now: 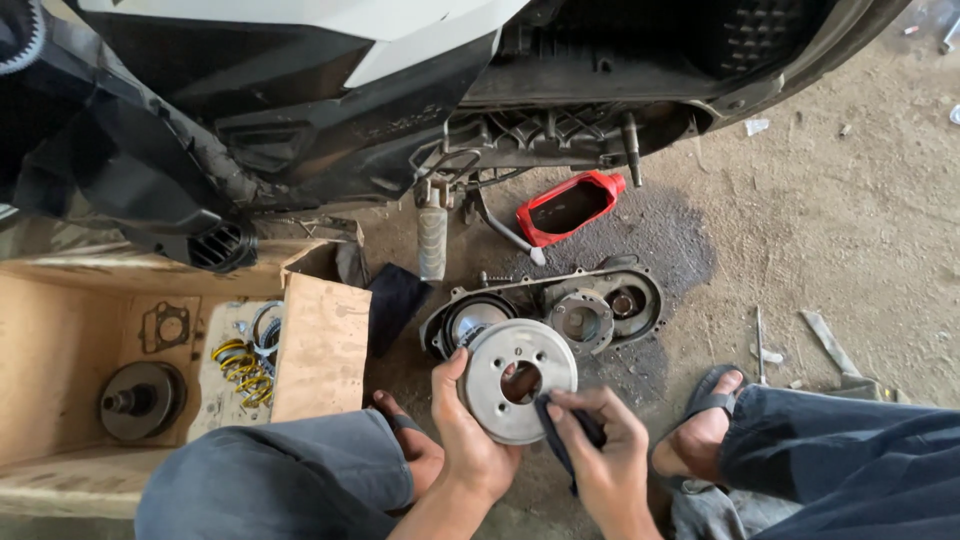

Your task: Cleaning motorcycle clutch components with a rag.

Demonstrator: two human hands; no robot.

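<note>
The floor is bare, dusty concrete [820, 200], lit by flat daylight, with a dark oil stain [665, 235] spreading just beyond the hands. Left of the hands stands an open cardboard box [320, 345], and above them looms a scooter's black and white underbody [330, 110]. Small scraps litter the ground to the right.

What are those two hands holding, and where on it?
The left hand holds a round metal drum by its lower left rim. The right hand pinches a dark cloth against the drum's lower right edge.
</note>
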